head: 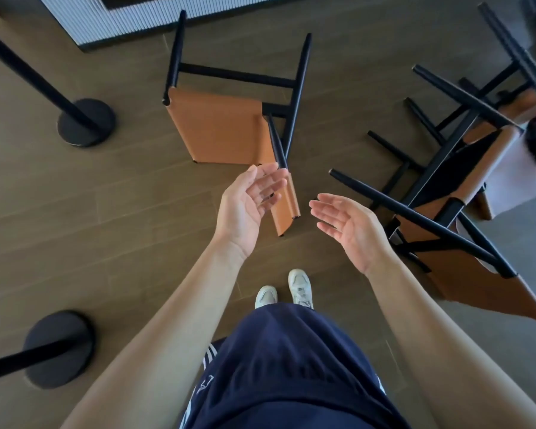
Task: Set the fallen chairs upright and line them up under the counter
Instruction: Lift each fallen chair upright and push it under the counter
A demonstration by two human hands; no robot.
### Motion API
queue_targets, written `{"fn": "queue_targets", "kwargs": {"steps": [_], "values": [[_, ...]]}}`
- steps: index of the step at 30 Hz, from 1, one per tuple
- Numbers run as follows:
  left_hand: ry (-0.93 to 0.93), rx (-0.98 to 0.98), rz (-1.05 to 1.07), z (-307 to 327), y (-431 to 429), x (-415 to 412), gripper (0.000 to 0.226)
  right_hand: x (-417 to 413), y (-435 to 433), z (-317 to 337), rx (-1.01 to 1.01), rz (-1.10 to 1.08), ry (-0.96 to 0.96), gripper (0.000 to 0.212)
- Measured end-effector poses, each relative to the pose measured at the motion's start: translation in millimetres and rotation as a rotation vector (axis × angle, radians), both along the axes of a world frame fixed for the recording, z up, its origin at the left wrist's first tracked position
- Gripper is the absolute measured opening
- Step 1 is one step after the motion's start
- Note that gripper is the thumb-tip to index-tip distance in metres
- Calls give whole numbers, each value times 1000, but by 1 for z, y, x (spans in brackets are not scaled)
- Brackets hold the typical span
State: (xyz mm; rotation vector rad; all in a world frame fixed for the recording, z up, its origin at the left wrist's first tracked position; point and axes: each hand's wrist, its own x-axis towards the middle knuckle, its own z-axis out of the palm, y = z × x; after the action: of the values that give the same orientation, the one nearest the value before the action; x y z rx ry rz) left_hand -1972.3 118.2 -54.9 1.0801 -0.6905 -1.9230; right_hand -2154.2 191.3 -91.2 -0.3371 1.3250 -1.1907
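A fallen chair point(217, 128) with a tan leather seat and black legs lies on its side on the wooden floor, just ahead of me. My left hand point(248, 202) hovers open over its lower corner, palm turned inward, holding nothing. My right hand point(347, 227) is open too, palm facing left, empty, between that chair and a second fallen chair point(464, 243) at the right. A third chair point(508, 88) lies tangled behind the second one. The ribbed white counter base point(112, 20) runs along the top left.
Two black barrier posts with round bases stand at the left, one base point(87, 122) near the counter and one base point(59, 348) close by my left arm. My feet in white shoes point(283, 291) stand on bare floor between the chairs.
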Motion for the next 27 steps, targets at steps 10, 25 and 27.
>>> {"fn": "queue_targets", "kwargs": {"steps": [10,25,27], "values": [[-61,42,133,-15,-14,-43,34,-48,-38,-16,28,142,-1,26],[-127,116,208,-63,-33,-84,32,-82,-84,-60,120,166,38,25],[-131,123,218,-70,-34,-82,30,-78,-85,-69,130,178,40,25]]}}
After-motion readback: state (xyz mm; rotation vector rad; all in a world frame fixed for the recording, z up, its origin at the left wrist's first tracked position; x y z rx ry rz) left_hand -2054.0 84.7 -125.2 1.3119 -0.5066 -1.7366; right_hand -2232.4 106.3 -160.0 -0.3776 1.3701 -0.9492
